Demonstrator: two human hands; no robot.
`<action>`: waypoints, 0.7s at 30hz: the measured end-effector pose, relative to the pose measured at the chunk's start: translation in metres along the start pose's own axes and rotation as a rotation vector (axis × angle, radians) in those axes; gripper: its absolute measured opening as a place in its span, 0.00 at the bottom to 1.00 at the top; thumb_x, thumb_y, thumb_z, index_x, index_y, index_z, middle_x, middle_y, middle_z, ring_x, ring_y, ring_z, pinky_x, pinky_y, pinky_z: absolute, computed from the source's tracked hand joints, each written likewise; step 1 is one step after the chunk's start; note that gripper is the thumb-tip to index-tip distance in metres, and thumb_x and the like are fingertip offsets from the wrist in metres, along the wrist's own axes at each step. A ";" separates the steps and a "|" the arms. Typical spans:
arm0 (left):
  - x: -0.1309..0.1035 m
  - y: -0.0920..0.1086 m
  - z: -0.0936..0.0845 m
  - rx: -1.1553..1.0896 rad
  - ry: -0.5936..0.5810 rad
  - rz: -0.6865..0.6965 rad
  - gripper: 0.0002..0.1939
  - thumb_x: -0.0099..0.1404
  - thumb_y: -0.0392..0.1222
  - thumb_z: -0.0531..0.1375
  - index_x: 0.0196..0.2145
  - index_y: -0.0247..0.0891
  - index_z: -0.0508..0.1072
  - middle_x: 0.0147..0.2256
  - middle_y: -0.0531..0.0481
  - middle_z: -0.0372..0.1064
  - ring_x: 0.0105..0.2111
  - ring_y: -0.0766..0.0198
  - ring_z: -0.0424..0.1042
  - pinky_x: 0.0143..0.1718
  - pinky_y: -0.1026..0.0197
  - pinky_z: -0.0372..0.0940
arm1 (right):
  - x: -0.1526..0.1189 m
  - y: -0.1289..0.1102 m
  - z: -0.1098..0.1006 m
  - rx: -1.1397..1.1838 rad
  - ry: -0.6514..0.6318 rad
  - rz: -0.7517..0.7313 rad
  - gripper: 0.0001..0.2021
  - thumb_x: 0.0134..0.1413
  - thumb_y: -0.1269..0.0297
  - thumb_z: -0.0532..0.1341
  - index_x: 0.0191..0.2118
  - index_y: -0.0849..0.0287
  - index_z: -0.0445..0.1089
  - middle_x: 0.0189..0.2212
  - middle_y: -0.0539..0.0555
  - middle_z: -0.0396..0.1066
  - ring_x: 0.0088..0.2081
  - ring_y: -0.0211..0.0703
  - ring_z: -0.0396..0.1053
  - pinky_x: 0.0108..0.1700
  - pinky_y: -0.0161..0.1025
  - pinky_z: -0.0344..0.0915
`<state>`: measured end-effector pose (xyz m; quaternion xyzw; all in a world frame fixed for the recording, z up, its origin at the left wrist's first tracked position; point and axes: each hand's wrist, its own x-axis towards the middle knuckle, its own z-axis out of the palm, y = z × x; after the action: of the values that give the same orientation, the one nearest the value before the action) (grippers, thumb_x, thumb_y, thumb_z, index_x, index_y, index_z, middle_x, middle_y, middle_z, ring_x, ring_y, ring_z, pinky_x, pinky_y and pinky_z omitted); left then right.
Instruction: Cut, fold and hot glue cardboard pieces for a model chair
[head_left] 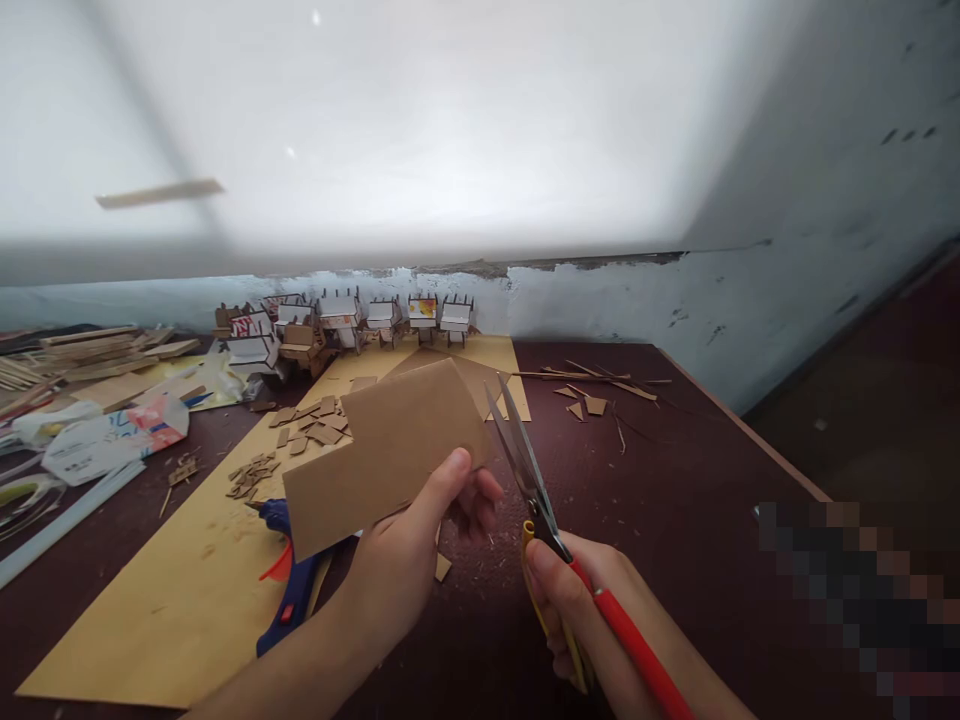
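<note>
My left hand point(420, 530) grips a flat piece of brown cardboard point(390, 430) by its lower right part, thumb on top. A notch is missing from the cardboard's upper left corner. In my right hand point(577, 600) is a pair of scissors point(534, 490) with one red and one yellow handle, its narrow blades pointing up and slightly parted. The blade tips are close to the cardboard's right edge; whether they touch it I cannot tell. Beneath the cardboard lies a blue glue gun point(296, 600) with an orange part, partly hidden.
Small cut cardboard pieces point(311, 425) lie on a yellow sheet point(150, 620). Several little model benches point(382, 318) stand along the wall. Thin strips and scraps point(600, 385) are at the back right. Wood sticks point(97, 350) and plastic packaging point(112, 440) crowd the left.
</note>
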<state>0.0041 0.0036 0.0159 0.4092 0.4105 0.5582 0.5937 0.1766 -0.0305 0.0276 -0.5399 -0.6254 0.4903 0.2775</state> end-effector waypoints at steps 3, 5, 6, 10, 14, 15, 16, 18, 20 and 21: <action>0.002 0.001 0.000 -0.045 -0.014 -0.021 0.22 0.70 0.55 0.60 0.28 0.37 0.80 0.24 0.51 0.71 0.25 0.67 0.69 0.27 0.66 0.65 | -0.002 -0.007 -0.001 -0.061 0.016 -0.039 0.29 0.64 0.33 0.50 0.25 0.54 0.60 0.19 0.48 0.63 0.22 0.40 0.61 0.26 0.37 0.58; 0.003 0.002 0.000 -0.051 -0.028 -0.011 0.22 0.71 0.55 0.59 0.28 0.37 0.80 0.23 0.51 0.71 0.24 0.67 0.69 0.27 0.66 0.65 | -0.001 -0.011 -0.002 -0.054 -0.012 -0.067 0.29 0.63 0.33 0.50 0.26 0.54 0.61 0.18 0.47 0.63 0.22 0.40 0.61 0.25 0.37 0.57; 0.004 0.002 0.000 -0.050 -0.032 -0.002 0.22 0.71 0.55 0.59 0.28 0.37 0.80 0.23 0.51 0.71 0.24 0.67 0.69 0.27 0.66 0.65 | -0.001 -0.012 -0.002 -0.050 -0.024 -0.076 0.29 0.63 0.33 0.50 0.26 0.54 0.62 0.19 0.47 0.63 0.23 0.41 0.62 0.26 0.37 0.57; 0.003 0.003 -0.001 -0.031 -0.026 0.026 0.22 0.71 0.55 0.58 0.29 0.37 0.80 0.23 0.51 0.71 0.24 0.66 0.69 0.27 0.66 0.65 | 0.003 -0.005 -0.003 -0.049 -0.037 -0.054 0.27 0.62 0.35 0.53 0.31 0.56 0.69 0.25 0.51 0.70 0.29 0.45 0.67 0.30 0.38 0.62; 0.004 0.002 -0.003 -0.016 -0.005 0.039 0.21 0.71 0.56 0.58 0.29 0.38 0.79 0.25 0.51 0.72 0.24 0.66 0.69 0.27 0.65 0.64 | 0.008 0.013 0.001 0.051 0.009 -0.016 0.27 0.61 0.35 0.56 0.38 0.56 0.74 0.33 0.57 0.74 0.37 0.53 0.72 0.41 0.45 0.69; 0.004 0.001 -0.004 -0.004 0.004 0.048 0.21 0.70 0.56 0.59 0.29 0.39 0.79 0.26 0.51 0.73 0.25 0.65 0.69 0.28 0.64 0.65 | 0.009 0.018 0.002 0.084 0.025 -0.009 0.27 0.60 0.34 0.56 0.40 0.56 0.74 0.36 0.58 0.75 0.40 0.56 0.73 0.43 0.47 0.70; 0.005 0.001 -0.005 0.018 0.015 0.062 0.21 0.70 0.56 0.59 0.29 0.39 0.79 0.27 0.50 0.74 0.26 0.64 0.70 0.30 0.63 0.66 | 0.010 0.023 0.004 0.113 0.034 -0.001 0.27 0.58 0.34 0.57 0.41 0.55 0.75 0.38 0.60 0.76 0.43 0.58 0.73 0.45 0.49 0.70; 0.006 -0.001 -0.006 0.074 0.037 0.105 0.20 0.70 0.56 0.60 0.29 0.39 0.79 0.29 0.48 0.75 0.31 0.60 0.73 0.36 0.60 0.68 | 0.013 0.031 0.006 0.160 0.024 0.009 0.28 0.56 0.32 0.58 0.41 0.54 0.75 0.40 0.61 0.76 0.45 0.61 0.73 0.46 0.50 0.70; 0.007 -0.002 -0.006 0.116 0.051 0.151 0.20 0.70 0.55 0.60 0.28 0.39 0.79 0.32 0.47 0.76 0.37 0.56 0.75 0.44 0.56 0.69 | 0.014 0.036 0.007 0.188 -0.017 -0.002 0.29 0.52 0.30 0.59 0.37 0.54 0.74 0.39 0.60 0.76 0.45 0.60 0.73 0.46 0.49 0.70; 0.007 -0.003 -0.005 0.129 0.055 0.166 0.20 0.70 0.55 0.59 0.28 0.40 0.79 0.33 0.46 0.77 0.40 0.55 0.75 0.47 0.55 0.68 | 0.015 0.036 0.006 0.194 -0.041 -0.014 0.30 0.51 0.28 0.59 0.36 0.54 0.73 0.38 0.59 0.76 0.44 0.59 0.73 0.45 0.49 0.70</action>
<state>0.0003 0.0110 0.0113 0.4636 0.4266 0.5889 0.5063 0.1818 -0.0209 -0.0107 -0.4960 -0.5841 0.5576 0.3191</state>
